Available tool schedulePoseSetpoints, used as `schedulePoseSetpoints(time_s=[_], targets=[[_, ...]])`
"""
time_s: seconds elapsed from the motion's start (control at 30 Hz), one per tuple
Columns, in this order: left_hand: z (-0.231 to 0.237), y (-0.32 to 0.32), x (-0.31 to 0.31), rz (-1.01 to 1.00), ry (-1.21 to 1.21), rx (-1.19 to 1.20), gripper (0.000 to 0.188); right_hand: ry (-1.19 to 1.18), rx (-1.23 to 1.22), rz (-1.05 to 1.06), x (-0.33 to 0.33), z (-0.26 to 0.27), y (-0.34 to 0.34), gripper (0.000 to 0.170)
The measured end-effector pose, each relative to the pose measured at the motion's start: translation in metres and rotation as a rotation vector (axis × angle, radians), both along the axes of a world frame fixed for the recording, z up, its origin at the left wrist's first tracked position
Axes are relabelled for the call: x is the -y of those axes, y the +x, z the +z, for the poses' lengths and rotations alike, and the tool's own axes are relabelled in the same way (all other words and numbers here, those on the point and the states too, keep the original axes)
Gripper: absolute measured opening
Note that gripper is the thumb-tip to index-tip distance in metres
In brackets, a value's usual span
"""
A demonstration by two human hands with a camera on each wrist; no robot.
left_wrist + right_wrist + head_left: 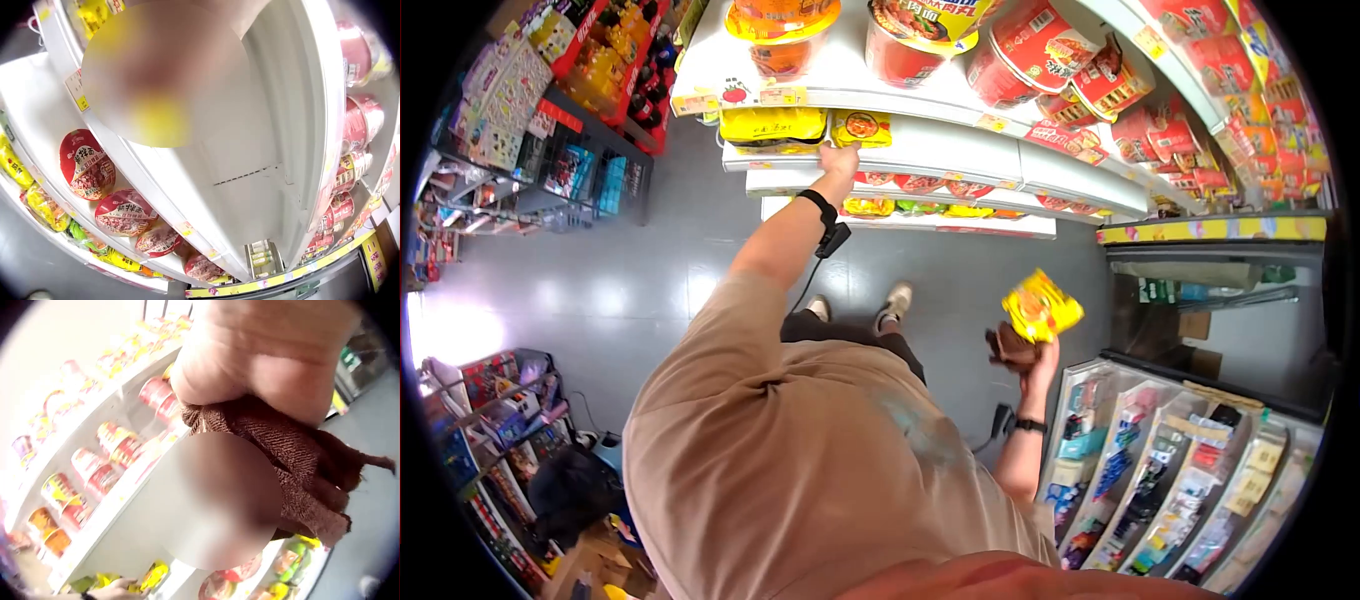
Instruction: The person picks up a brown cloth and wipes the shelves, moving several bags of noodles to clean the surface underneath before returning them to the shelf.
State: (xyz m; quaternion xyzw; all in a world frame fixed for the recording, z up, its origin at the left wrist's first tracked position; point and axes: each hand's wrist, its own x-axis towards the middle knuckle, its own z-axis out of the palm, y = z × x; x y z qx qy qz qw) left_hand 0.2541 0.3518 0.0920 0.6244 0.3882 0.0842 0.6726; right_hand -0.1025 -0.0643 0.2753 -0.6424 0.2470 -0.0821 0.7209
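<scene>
In the head view my left hand (pixel 838 162) reaches to the second shelf and grips the near edge of a small yellow noodle packet (pixel 862 128), beside larger yellow packs (pixel 773 124). A blurred patch covers its fingers in the left wrist view. Out to the right, away from the shelves, my right hand (pixel 1040 368) holds another yellow packet (pixel 1043 306) together with a brown cloth (pixel 1012 346). The cloth (pixel 281 450) hangs from under the palm in the right wrist view, where blur hides the fingertips.
Noodle tubs (pixel 905 50) stand on the shelf above. Lower shelves carry red bowls (pixel 126 212) and coloured packets (pixel 47 206). A yellow-edged cabinet (pixel 1212 232) and a rack of small goods (pixel 1150 470) are at the right. Grey floor (pixel 730 260) lies around my feet.
</scene>
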Motion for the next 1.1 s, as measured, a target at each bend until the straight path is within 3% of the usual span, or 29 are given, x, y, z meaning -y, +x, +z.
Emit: schedulePoseSetpoints(time_s=[0.1, 0.23, 0.33, 0.4, 0.5, 0.6, 0.63, 0.73, 0.8, 0.93, 1.0, 1.03, 1.1], targets=[[-0.024, 0.005, -0.006, -0.001, -0.208, 0.042, 0.077, 0.027, -0.012, 0.234, -0.029, 0.003, 0.110, 0.043], [-0.043, -0.024, -0.007, 0.016, -0.193, 0.037, 0.074, 0.073, -0.031, 0.575, -0.072, -0.010, 0.232, 0.043], [-0.017, -0.074, -0.003, 0.031, -0.198, -0.041, 0.048, 0.189, -0.066, 0.752, -0.123, -0.007, 0.297, 0.043], [0.052, -0.110, -0.004, -0.033, -0.304, -0.120, 0.033, 0.275, -0.020, 0.906, -0.142, -0.045, 0.345, 0.041], [0.058, -0.138, -0.004, 0.158, -0.252, -0.213, 0.017, 0.231, 0.065, 0.938, -0.190, -0.051, 0.376, 0.027], [0.063, -0.167, -0.009, 0.218, -0.351, -0.134, 0.014, 0.310, -0.162, 1.008, -0.210, -0.118, 0.432, 0.032], [0.059, -0.176, -0.011, 0.300, -0.410, -0.049, 0.011, 0.437, -0.216, 1.024, -0.222, -0.119, 0.434, 0.038], [0.062, -0.208, -0.013, 0.391, -0.421, -0.053, 0.009, 0.421, -0.416, 1.059, -0.239, -0.111, 0.432, 0.042], [0.063, -0.233, -0.020, 0.442, -0.434, -0.077, 0.008, 0.177, -0.554, 1.059, -0.244, -0.132, 0.430, 0.044], [0.053, -0.284, -0.041, 0.494, -0.455, -0.139, 0.010, 0.103, -0.609, 1.009, -0.255, -0.139, 0.431, 0.039], [0.047, -0.301, -0.047, 0.516, -0.460, -0.156, 0.010, -0.240, -0.353, 0.995, -0.252, -0.188, 0.457, 0.033], [0.047, -0.305, -0.049, 0.530, -0.458, -0.156, 0.011, -0.401, -0.181, 1.006, -0.257, -0.142, 0.435, 0.028], [0.052, -0.308, -0.056, 0.540, -0.449, -0.141, 0.012, -0.635, 0.014, 1.019, -0.258, -0.159, 0.450, 0.036]])
